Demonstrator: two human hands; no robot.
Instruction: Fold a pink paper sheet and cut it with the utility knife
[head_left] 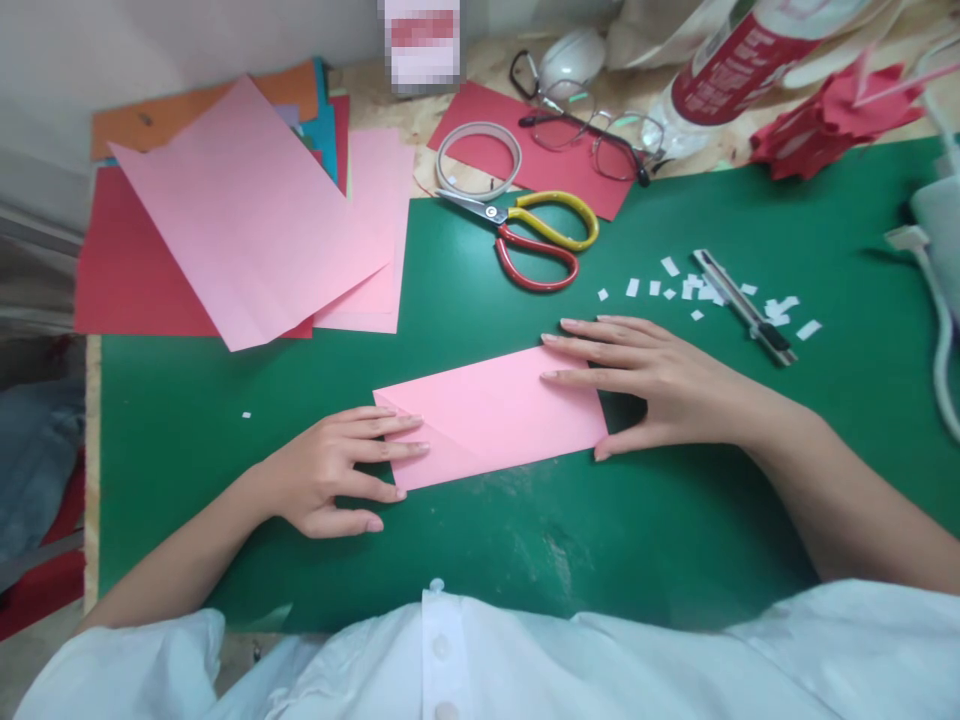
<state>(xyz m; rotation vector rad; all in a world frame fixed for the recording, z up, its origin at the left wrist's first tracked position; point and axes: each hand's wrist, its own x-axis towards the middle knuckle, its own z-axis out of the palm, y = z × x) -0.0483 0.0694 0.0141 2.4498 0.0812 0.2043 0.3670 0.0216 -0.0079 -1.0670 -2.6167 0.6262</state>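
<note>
A folded strip of pink paper (491,415) lies on the green mat (480,550) in front of me, with a diagonal crease near its left end. My left hand (334,470) rests on that left end, fingers spread and flat. Over the right end lies my right hand (637,380), its fingers stretched along the paper's top and its thumb at the lower right corner. Neither hand grips the paper. Parts of both short edges are hidden under my fingers.
Scissors (536,235) with yellow and red handles lie beyond the strip, beside a tape roll (444,165). A cutter knife (742,305) sits among white paper bits (632,288). Coloured sheets (255,220) are stacked at left. Glasses (600,140) and a bottle (739,70) are behind.
</note>
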